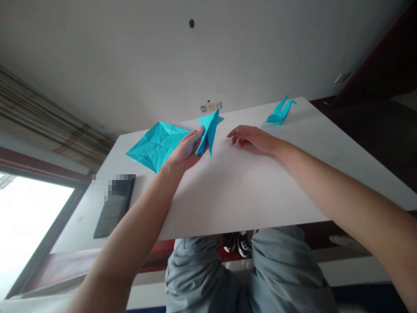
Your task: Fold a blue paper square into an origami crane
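A partly folded piece of blue paper (211, 129) is pinched in my left hand (189, 150), raised over the middle of the white table. Its pointed flaps stick up and hang down past my fingers. My right hand (249, 137) rests near the tabletop to the right, fingers loosely curved and apart, holding nothing. A creased, unfolded sheet of blue paper (156, 145) lies on the table, partly behind my left hand. At the far right stands a finished blue paper crane (280, 114).
The white table (247, 191) stands against a grey wall. On its left side lies a dark flat device (115, 208), partly pixelated. A power socket strip (211, 107) sits on the wall just behind the table. A window and curtain (48, 121) are on the left.
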Motion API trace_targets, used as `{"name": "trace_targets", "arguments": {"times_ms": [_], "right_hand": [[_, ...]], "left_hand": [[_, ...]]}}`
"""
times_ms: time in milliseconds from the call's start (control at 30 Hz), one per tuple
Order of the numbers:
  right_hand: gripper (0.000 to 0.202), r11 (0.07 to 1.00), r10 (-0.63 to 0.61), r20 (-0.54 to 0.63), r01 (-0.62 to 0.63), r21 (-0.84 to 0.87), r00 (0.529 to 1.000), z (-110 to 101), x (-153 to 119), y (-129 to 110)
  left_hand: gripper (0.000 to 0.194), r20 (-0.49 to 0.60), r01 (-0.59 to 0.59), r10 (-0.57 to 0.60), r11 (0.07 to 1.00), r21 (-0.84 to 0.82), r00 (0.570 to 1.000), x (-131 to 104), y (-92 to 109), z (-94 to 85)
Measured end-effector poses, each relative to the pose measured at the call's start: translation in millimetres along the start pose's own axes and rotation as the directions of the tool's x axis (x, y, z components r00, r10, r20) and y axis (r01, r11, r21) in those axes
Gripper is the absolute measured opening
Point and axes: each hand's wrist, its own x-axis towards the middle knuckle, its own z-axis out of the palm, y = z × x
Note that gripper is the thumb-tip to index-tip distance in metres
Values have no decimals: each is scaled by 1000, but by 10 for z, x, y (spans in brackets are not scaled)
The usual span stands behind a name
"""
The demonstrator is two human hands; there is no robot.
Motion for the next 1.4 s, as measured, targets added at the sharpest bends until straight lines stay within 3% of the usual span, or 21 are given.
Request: {"name": "trace_targets", "arguments": {"times_ms": [100, 200, 333, 467, 733, 900, 1067, 1200, 1400], "right_hand": [[65, 1000, 2, 22, -1, -27, 1000, 7, -7, -12], [61, 999, 5, 21, -4, -45, 1000, 29, -23, -30], [77, 1000, -11, 10, 11, -19, 1000, 56, -57, -66], [84, 996, -28, 66, 23, 81, 997, 83, -84, -109], [54, 998, -1, 139, -9, 65, 990, 64, 9, 85], [67, 987, -88, 17, 90, -134, 996, 37, 15, 136], [43, 945, -98, 92, 121, -304, 991, 59, -21, 72], [42, 909, -142, 90, 165, -383, 986, 64, -13, 76], [33, 888, -130, 136, 176, -425, 982, 37, -1, 70]], "left_hand": [[25, 37, -3, 4, 1000, -19, 999, -1, -3, -17], [40, 102, -16, 18, 1000, -16, 995, -12, -24, -28], [68, 130, -63, 56, 997, 51, 990, -38, -56, 5], [75, 102, -67, 53, 987, 145, 993, -55, -70, 40], [80, 138, -98, 55, 939, 330, 989, -57, -91, 29], [55, 142, -207, 153, 793, 573, 978, -24, -136, -15], [35, 215, -338, 281, 530, 778, 935, 18, -177, -96], [32, 268, -411, 383, 361, 837, 884, 22, -181, -135], [13, 400, -511, 349, 328, 795, 847, -22, -109, -90]]}}
